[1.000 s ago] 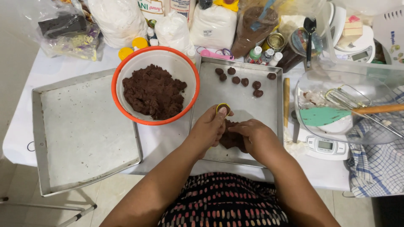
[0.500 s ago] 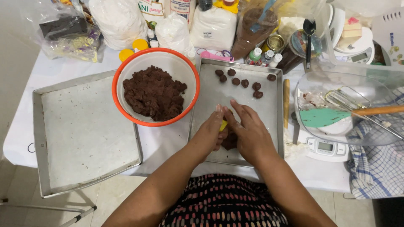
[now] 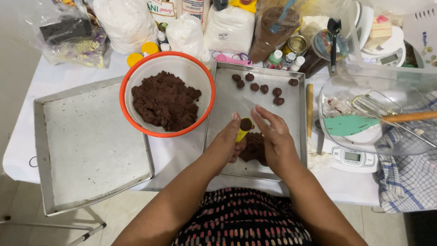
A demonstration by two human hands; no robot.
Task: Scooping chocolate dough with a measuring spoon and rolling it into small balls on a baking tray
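Left hand [image 3: 227,141] is gripping a yellow measuring spoon [image 3: 242,130], handle running back into its palm | dough-filled bowl end is facing right hand [image 3: 275,141], hovering flat and open just beside | dough lump [image 3: 254,146] is lying beneath, on tray [image 3: 298,132].

Both forearms enter from the bottom of the frame and converge just below the centre. The left forearm rises from the lower left on a diagonal, bare to the elbow, ending in the left hand [image 3: 226,142], which is turned thumb-side up with the fingers curled inward in a closed grip and the thumb stretched straight toward the top of the frame. The right forearm comes up from the lower right. The right hand [image 3: 275,142] is seen back-up, wrist slightly bent, fingers extended and held close together, slanting toward the upper left, their tips just beside the left thumb.
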